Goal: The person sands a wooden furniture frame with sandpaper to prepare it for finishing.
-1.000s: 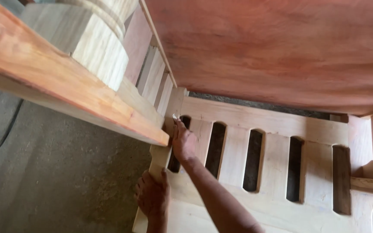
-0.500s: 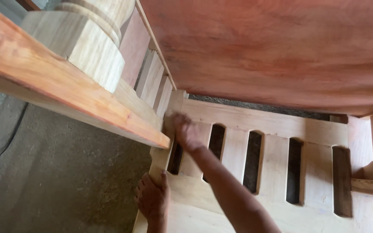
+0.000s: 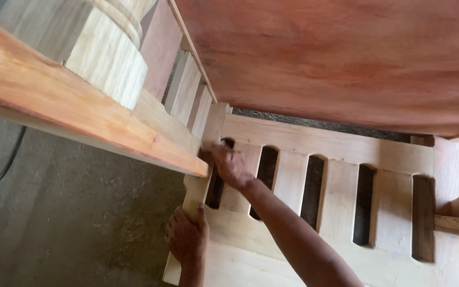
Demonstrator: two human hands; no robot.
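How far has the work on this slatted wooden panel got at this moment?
Done: the panel is built, slats and slots cut, wood pale and bare, while the board and big panel above look reddish. In hand: the right hand presses on the panel's top-left corner, too blurred to tell whether it holds anything; the left hand grips the panel's left edge. Left: the rest of the slats show no colour.

Slatted panel (image 3: 341, 159) as landmark: open slots between slats, narrow. Above it reddish board (image 3: 336, 58) overhangs, thin gap. Left corner crowded by orange plank (image 3: 81, 117). Bare concrete floor (image 3: 65, 223) left, free.
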